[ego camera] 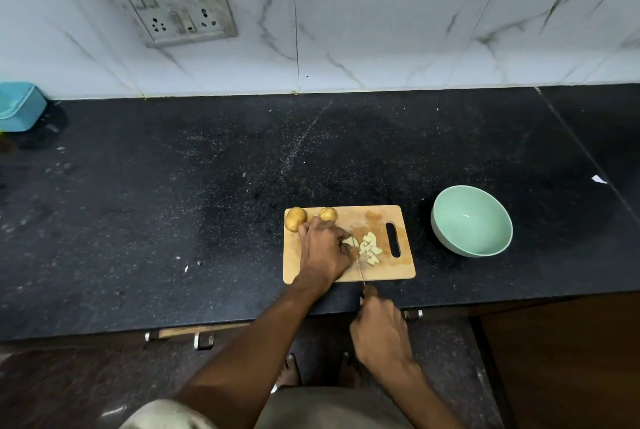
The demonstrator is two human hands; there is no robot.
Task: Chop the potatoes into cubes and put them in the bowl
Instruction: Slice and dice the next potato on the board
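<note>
I am gripping the knife [358, 264] handle in my right hand [381, 335], blade running away from me; my left hand [323, 252] is pinning the potato piece [350, 241] just left of the blade.

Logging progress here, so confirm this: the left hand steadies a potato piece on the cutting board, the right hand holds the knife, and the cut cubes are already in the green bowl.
One thing is wrong: the green bowl holds nothing. The head view shows the cut cubes lying on the cutting board, beside the knife. The rest stands: the left hand steadies a potato piece, and the right hand holds the knife.
</note>
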